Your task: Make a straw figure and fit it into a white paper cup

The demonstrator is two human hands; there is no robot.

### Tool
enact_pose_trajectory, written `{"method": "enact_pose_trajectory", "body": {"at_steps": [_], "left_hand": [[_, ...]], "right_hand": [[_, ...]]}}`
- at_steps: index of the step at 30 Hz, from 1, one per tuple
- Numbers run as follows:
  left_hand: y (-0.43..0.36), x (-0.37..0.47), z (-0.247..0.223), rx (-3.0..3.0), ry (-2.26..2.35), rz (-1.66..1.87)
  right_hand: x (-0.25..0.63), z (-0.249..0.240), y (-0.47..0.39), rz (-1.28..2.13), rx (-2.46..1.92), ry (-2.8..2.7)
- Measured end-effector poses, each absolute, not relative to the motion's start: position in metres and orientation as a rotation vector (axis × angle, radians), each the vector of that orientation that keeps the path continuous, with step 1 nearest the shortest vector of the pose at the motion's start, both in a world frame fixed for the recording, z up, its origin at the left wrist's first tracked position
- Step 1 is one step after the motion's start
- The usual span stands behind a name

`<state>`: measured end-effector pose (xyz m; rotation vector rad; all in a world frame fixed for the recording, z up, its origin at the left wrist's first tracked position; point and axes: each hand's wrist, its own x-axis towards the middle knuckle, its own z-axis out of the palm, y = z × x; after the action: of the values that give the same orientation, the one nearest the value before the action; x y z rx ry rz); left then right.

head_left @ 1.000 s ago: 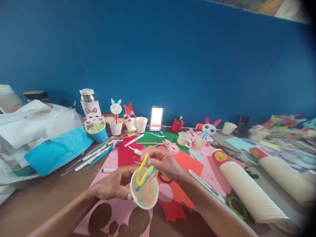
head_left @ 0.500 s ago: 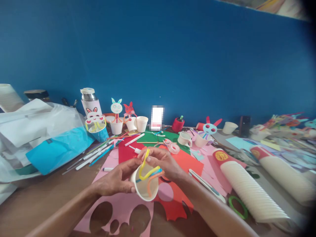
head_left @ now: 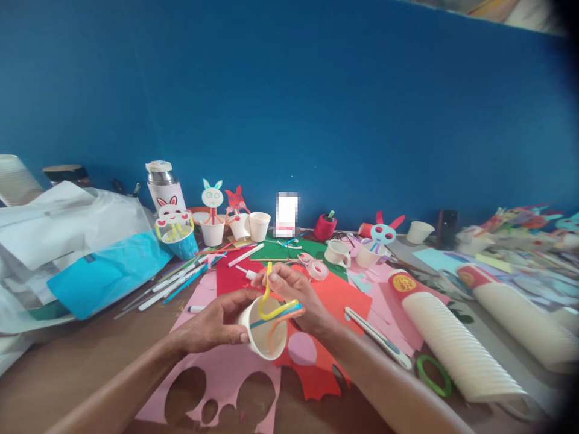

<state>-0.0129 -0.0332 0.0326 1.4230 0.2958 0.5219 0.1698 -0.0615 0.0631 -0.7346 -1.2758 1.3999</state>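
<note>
My left hand [head_left: 215, 319] is closed around the side of a white paper cup [head_left: 259, 342], its open mouth tilted towards me. A bent yellow drinking straw [head_left: 277, 312] crosses the mouth, and my right hand [head_left: 296, 292] pinches its upright end at the far rim. Inside the cup are a blue straw [head_left: 259, 322] and a bent orange straw [head_left: 275, 330]; their outer ends stick out past the right rim. The right fingertips are partly hidden behind the yellow straw. A small white tube with a thin nozzle [head_left: 244, 273] shows just beyond the right fingers.
Under my hands lie cut pink paper [head_left: 230, 386] and red paper [head_left: 316, 374]. To the right are a utility knife [head_left: 380, 339], a green tape ring [head_left: 420, 367] and a stack of paper cups [head_left: 456, 337]. Rabbit-faced cups [head_left: 212, 232] and a flask [head_left: 165, 187] stand at the back.
The yellow straw's upright end has turned more vertical, and its lower part has shifted right over the rim. The cup has moved slightly up and left.
</note>
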Motion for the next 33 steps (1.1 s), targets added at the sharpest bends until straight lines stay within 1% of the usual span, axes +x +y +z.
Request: {"method": "enact_pose_trajectory", "body": {"at_steps": [6,20,24,33], "left_hand": [[-0.031,-0.013,0.036,1.416,0.324,0.508],[-0.031,-0.013,0.033,1.404,0.336,0.526],[-0.032,-0.013,0.032,1.384,0.333,0.499],[-0.033,-0.010,0.034,1.383,0.328,0.497]], "right_hand": [[0.170,0.063,-0.061,1.274,-0.766,-1.304],[0.168,0.060,-0.067,0.805,-0.842,-1.392],[0.168,0.059,-0.066,0.805,-0.817,-1.346],[0.171,0.062,-0.057,1.000,-0.902,-1.138]]}}
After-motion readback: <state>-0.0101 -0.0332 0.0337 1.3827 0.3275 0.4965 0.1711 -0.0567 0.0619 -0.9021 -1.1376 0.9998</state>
